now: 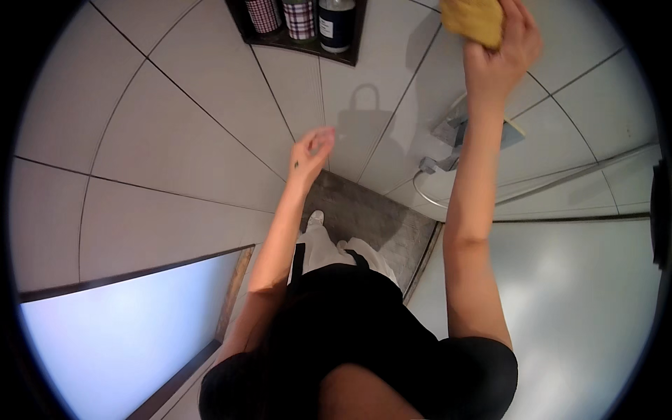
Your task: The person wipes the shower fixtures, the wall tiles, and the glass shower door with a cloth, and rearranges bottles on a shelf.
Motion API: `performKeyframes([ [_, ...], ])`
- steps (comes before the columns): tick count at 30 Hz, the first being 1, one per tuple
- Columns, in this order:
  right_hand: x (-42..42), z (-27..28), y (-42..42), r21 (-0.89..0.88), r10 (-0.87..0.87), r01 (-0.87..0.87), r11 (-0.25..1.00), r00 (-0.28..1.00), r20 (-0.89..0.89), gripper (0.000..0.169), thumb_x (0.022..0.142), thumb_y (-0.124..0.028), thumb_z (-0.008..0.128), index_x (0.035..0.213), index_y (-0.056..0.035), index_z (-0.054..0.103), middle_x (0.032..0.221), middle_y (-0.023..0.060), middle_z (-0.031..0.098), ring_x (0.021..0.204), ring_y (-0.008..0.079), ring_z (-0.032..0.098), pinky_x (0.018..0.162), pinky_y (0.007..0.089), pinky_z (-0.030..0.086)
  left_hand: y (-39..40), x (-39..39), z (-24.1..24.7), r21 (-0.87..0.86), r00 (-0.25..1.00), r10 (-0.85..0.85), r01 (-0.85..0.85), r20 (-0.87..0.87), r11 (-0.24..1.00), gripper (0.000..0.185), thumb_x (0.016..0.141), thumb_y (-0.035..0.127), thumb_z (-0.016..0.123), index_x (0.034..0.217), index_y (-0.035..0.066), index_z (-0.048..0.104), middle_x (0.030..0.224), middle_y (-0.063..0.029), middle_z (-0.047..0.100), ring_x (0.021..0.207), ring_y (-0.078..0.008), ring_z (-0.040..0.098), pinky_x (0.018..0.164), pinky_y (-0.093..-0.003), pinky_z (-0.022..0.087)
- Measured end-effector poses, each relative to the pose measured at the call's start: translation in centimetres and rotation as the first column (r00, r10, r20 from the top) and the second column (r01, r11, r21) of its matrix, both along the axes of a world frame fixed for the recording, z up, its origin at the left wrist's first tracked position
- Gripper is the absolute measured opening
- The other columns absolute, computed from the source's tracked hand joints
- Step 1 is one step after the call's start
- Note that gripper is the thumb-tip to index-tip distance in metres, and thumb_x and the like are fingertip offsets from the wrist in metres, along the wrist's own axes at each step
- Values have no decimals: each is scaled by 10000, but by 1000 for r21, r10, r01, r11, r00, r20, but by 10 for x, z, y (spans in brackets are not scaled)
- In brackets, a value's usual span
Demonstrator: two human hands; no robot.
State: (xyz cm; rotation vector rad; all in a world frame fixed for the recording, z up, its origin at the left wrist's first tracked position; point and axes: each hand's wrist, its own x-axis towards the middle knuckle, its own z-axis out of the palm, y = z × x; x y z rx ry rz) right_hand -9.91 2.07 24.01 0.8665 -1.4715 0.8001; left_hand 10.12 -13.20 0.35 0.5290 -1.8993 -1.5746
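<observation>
My right hand (pixel 509 55) is raised at the top right, gripping a folded yellow cloth (pixel 475 22) against or close to the tiled wall (pixel 556 39). Whether the cloth touches the tiles cannot be told, and its upper end runs out of the picture. Near the middle, my left hand (pixel 311 157) hangs in the air in front of the wall corner, its fingers loosely bent and slightly blurred. Nothing shows in its grasp. Below my right hand and partly behind my forearm, a metal shower fixture (pixel 451 126) is mounted on the wall.
A dark wall niche (pixel 300 48) at the top holds several bottles, one with a dark label (pixel 336 29). A shower hose (pixel 567 176) crosses the right wall. Frosted panels, left (pixel 131 331) and right (pixel 567 294), flank me. Grey floor (pixel 362 202) lies below.
</observation>
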Motion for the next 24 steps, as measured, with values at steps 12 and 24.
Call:
performKeyframes([
  [12, -27, -169, -74, 477, -255, 289, 830, 957, -137, 657, 564, -224, 681, 1210, -308, 600, 1285, -103, 510, 1106, 151, 442, 843, 351, 347, -88, -95, 114, -526, 951, 185, -292, -246, 799, 447, 813, 205, 709, 1194, 20, 565, 1090, -71, 638, 951, -166, 579, 815, -318, 457],
  [24, -30, -242, -44, 862, -41, 151, 484, 988, -151, 389, 752, -182, 583, 1140, -204, 601, 1221, -80, 523, 1114, 131, 474, 920, 326, 397, -103, -153, 121, -686, 899, 355, -428, -257, 588, 688, 660, 451, 780, 1134, -5, 576, 1028, -132, 655, 806, -286, 644, 679, -371, 515],
])
